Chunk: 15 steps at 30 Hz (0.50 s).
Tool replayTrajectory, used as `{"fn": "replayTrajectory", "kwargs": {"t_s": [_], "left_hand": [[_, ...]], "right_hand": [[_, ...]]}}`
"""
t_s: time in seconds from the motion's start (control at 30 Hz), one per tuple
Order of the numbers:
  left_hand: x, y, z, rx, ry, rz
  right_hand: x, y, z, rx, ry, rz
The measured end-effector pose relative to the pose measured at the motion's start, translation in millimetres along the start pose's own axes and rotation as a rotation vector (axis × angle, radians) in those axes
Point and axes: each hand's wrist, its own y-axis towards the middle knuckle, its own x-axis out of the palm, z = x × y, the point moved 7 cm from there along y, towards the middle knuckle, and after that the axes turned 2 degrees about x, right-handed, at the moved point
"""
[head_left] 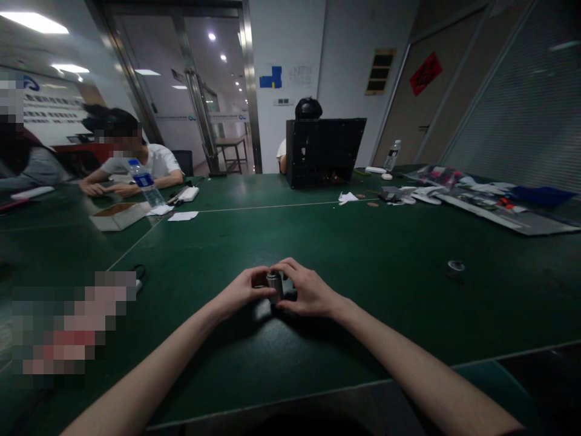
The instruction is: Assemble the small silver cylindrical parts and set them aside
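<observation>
A small grey metal cylinder (274,289) with a narrower top stands upright, on or just above the green table, between my hands. My left hand (247,287) is closed on its left side, the thumb lying across the front of the cylinder. From the right, my right hand (308,287) curves around it. The right fingertips reach its top and the thumb is at its lower right side. What the fingers do behind the cylinder is hidden.
A small round shiny object (455,266) lies to the right on the green table (363,254). Farther off are an open white box (118,219), a water bottle (147,184), a black panel-like case (324,151) and a cluttered board (508,212). People sit at the far side and left.
</observation>
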Motion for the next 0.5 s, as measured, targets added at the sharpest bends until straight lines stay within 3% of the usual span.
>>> {"fn": "replayTrajectory", "kwargs": {"t_s": [0.27, 0.5], "left_hand": [[0.1, 1.7, -1.4, 0.014, -0.045, -0.073], [4.4, 1.1, -0.3, 0.020, 0.068, -0.121]], "right_hand": [[0.6, 0.2, -1.5, -0.034, 0.033, -0.008], [-4.2, 1.1, -0.9, -0.029, 0.046, 0.012]]}}
